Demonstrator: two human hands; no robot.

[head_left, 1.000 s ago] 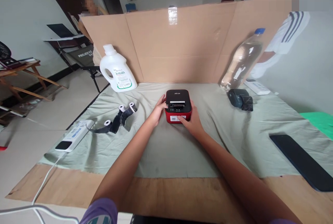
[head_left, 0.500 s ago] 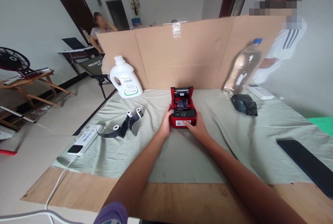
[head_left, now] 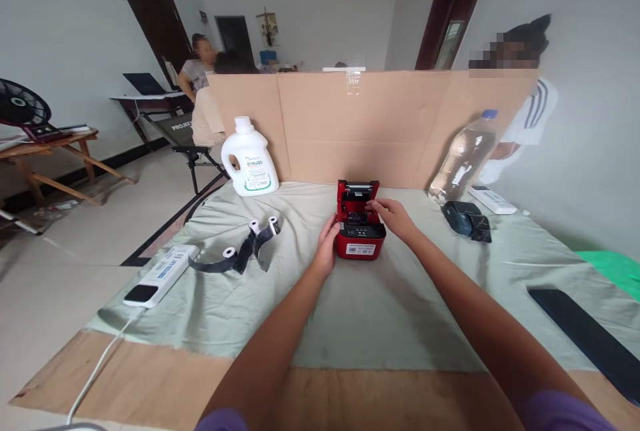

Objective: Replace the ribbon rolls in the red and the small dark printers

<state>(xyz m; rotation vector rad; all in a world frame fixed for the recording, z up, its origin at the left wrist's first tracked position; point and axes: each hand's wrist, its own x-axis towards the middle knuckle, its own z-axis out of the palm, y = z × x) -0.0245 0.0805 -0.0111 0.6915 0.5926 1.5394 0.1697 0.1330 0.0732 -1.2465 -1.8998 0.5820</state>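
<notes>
A red and black label printer (head_left: pixel 360 249) stands on the cloth in front of me, its lid raised and its dark inside showing. Fingers of my left hand (head_left: pixel 327 244) are closed against the printer's left side. My right hand (head_left: pixel 395 216) reaches over the printer's right edge, fingertips drawn together at the opened compartment; whatever they pinch there is too small to make out. To the left lies dark ribbon on several small white rolls (head_left: pixel 243 252), partly unwound and curling over the cloth.
A white jug (head_left: pixel 254 161) and a tilted clear bottle (head_left: pixel 463 161) stand before a cardboard screen (head_left: pixel 360 124). Around the cloth (head_left: pixel 340 324) lie a white power strip (head_left: pixel 161 275), a dark device (head_left: pixel 466 220) and a black phone-like slab (head_left: pixel 583 331). Two people are beyond the screen.
My right hand has left the printer's front right side and moved up to its open compartment. My left hand stays on the left side. The camera view has shifted.
</notes>
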